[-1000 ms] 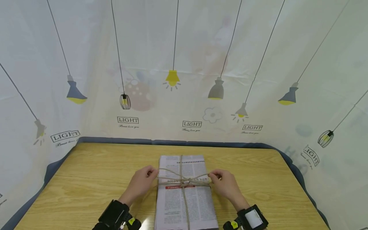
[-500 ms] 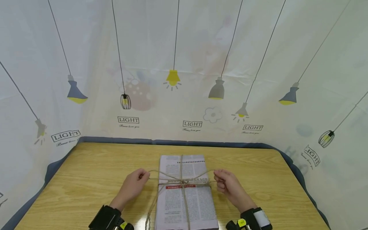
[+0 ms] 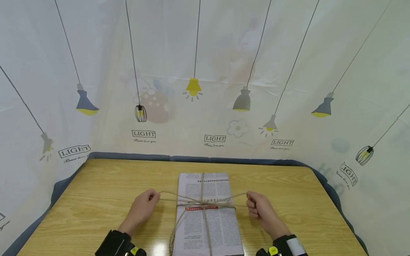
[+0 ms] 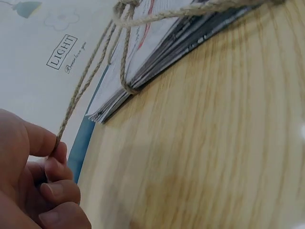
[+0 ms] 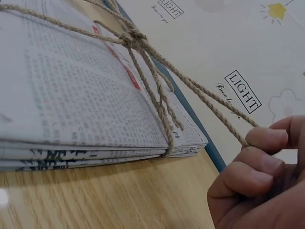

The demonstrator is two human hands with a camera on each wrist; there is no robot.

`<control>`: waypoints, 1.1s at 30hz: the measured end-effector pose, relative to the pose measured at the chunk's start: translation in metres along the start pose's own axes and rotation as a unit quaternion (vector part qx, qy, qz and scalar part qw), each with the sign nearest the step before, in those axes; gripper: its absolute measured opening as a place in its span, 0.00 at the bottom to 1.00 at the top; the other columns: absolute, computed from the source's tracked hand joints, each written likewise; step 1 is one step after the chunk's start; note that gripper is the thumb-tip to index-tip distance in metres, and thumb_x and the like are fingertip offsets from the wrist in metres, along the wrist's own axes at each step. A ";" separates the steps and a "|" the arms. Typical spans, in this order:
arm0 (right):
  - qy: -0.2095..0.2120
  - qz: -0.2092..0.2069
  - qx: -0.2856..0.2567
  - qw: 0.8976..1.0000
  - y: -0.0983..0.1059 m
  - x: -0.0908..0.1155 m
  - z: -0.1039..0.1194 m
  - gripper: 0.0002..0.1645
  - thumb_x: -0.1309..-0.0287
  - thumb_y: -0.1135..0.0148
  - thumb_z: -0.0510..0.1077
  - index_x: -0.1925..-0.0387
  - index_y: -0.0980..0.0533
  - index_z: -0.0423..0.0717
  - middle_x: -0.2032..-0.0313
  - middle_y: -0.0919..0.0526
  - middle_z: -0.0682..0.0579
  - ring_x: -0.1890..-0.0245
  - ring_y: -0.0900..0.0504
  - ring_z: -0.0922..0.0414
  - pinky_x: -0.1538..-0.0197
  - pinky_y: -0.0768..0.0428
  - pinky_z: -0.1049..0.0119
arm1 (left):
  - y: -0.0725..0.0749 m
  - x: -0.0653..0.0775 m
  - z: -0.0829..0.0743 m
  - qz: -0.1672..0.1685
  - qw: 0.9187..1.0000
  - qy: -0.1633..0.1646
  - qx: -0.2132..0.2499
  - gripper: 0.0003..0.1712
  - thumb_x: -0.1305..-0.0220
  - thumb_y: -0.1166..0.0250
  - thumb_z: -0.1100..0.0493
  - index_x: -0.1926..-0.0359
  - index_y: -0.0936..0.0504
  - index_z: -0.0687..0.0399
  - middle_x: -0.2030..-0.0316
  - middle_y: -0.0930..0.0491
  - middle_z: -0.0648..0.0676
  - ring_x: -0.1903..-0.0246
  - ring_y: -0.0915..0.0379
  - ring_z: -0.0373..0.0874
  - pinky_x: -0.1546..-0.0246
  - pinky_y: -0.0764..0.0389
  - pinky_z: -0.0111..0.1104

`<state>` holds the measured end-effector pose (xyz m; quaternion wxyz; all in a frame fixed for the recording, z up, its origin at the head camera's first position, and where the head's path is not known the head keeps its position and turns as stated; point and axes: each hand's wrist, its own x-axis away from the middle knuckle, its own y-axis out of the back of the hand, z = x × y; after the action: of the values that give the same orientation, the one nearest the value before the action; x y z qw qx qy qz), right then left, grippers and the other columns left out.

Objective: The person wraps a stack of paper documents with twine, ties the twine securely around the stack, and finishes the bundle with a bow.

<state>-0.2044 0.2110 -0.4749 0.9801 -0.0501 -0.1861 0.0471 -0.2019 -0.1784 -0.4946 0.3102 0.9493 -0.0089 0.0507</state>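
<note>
A stack of newspapers lies on the table, bound crosswise with brown twine. The knot sits on top where the strands cross. To the left of the stack, my left hand pinches a doubled strand of twine, a loop, between thumb and finger. My right hand grips another loop on the opposite side, fingers curled round it. Both loops run taut from the knot. A loose length of twine trails toward the stack's near left edge.
The wooden table extends to both sides of the stack. Behind it hangs a pale curtain printed with lamps, with a dark blue edge along the table's back. Black cameras are strapped on both wrists.
My hands have moved apart, left hand leftward and right hand rightward, drawing out the two loops. The knot looks tighter, and the loose twine now shows at the stack's left side.
</note>
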 end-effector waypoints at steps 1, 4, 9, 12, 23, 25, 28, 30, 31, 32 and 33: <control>0.002 -0.010 0.011 1.000 0.000 0.000 -0.001 0.17 0.28 0.59 0.47 0.75 0.38 0.46 0.84 0.43 0.58 0.86 0.47 0.63 0.80 0.44 0.72 | 0.000 0.000 0.000 -0.002 1.000 0.001 -0.002 0.18 0.26 0.52 0.51 0.71 0.32 0.56 0.79 0.37 0.53 0.80 0.40 0.46 0.75 0.38 0.35; 0.003 -0.042 0.042 0.998 0.000 -0.002 -0.005 0.17 0.29 0.59 0.45 0.77 0.39 0.46 0.85 0.46 0.58 0.86 0.49 0.63 0.81 0.45 0.71 | -0.001 0.001 0.002 -0.010 1.000 0.002 -0.005 0.17 0.26 0.52 0.52 0.72 0.33 0.55 0.78 0.37 0.53 0.79 0.40 0.46 0.75 0.38 0.35; -0.001 -0.087 0.089 0.992 0.001 -0.001 -0.009 0.15 0.32 0.60 0.44 0.77 0.39 0.46 0.84 0.45 0.59 0.85 0.48 0.62 0.81 0.44 0.71 | -0.004 0.003 0.005 -0.032 0.999 -0.001 -0.012 0.14 0.27 0.51 0.55 0.70 0.32 0.56 0.77 0.35 0.53 0.78 0.39 0.45 0.74 0.38 0.35; -0.003 -0.101 0.104 0.989 0.003 0.001 -0.011 0.14 0.33 0.60 0.43 0.76 0.39 0.47 0.83 0.44 0.59 0.83 0.46 0.62 0.80 0.43 0.71 | -0.006 0.005 0.008 -0.044 0.999 -0.005 -0.021 0.12 0.28 0.50 0.56 0.69 0.30 0.56 0.77 0.35 0.52 0.77 0.39 0.44 0.74 0.38 0.35; -0.014 -0.128 0.118 0.985 0.005 0.003 -0.021 0.13 0.36 0.58 0.43 0.78 0.39 0.48 0.83 0.41 0.58 0.82 0.43 0.61 0.78 0.41 0.70 | -0.004 0.003 0.021 -0.077 0.995 -0.009 -0.062 0.10 0.30 0.48 0.56 0.67 0.26 0.55 0.75 0.31 0.51 0.77 0.38 0.43 0.74 0.37 0.35; -0.022 -0.130 0.123 0.984 0.005 0.003 -0.023 0.13 0.37 0.58 0.44 0.78 0.39 0.49 0.83 0.40 0.58 0.81 0.42 0.61 0.77 0.40 0.69 | -0.004 0.003 0.021 -0.079 0.995 -0.013 -0.065 0.10 0.29 0.48 0.56 0.67 0.26 0.55 0.76 0.32 0.51 0.78 0.38 0.43 0.74 0.37 0.35; -0.038 -0.134 0.131 0.981 0.007 0.003 -0.025 0.12 0.38 0.58 0.44 0.77 0.38 0.49 0.83 0.39 0.57 0.81 0.41 0.61 0.77 0.39 0.69 | -0.004 0.003 0.021 -0.073 0.995 -0.017 -0.069 0.10 0.29 0.48 0.56 0.68 0.27 0.54 0.77 0.32 0.51 0.78 0.38 0.43 0.75 0.38 0.34; -0.041 -0.136 0.135 0.981 0.007 0.003 -0.025 0.11 0.38 0.58 0.45 0.76 0.38 0.49 0.83 0.38 0.57 0.81 0.40 0.61 0.77 0.39 0.69 | -0.004 0.003 0.021 -0.069 0.995 -0.016 -0.071 0.11 0.29 0.48 0.55 0.67 0.26 0.53 0.77 0.32 0.51 0.78 0.38 0.43 0.75 0.38 0.34; -0.041 -0.134 0.137 0.981 0.007 0.003 -0.025 0.11 0.38 0.58 0.45 0.76 0.38 0.48 0.82 0.38 0.57 0.81 0.40 0.61 0.77 0.39 0.69 | -0.004 0.003 0.021 -0.069 0.995 -0.014 -0.073 0.11 0.29 0.49 0.54 0.67 0.26 0.53 0.76 0.32 0.51 0.78 0.38 0.43 0.75 0.38 0.34; -0.039 -0.133 0.136 0.981 0.006 0.003 -0.025 0.11 0.37 0.58 0.45 0.76 0.38 0.48 0.82 0.39 0.57 0.81 0.41 0.61 0.77 0.39 0.69 | -0.004 0.003 0.021 -0.067 0.995 -0.011 -0.075 0.11 0.29 0.49 0.54 0.67 0.26 0.53 0.76 0.31 0.51 0.78 0.38 0.43 0.75 0.38 0.34; -0.036 -0.132 0.137 0.981 0.005 0.003 -0.024 0.11 0.37 0.58 0.46 0.76 0.38 0.48 0.82 0.39 0.58 0.81 0.41 0.61 0.77 0.39 0.69 | -0.003 0.004 0.021 -0.067 0.995 -0.009 -0.077 0.11 0.28 0.49 0.53 0.67 0.26 0.53 0.76 0.31 0.51 0.78 0.38 0.43 0.75 0.38 0.34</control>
<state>-0.1934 0.2143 -0.4970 0.9679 0.1112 -0.2182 -0.0558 -0.1962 -0.1883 -0.5134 0.3848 0.9216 0.0477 0.0203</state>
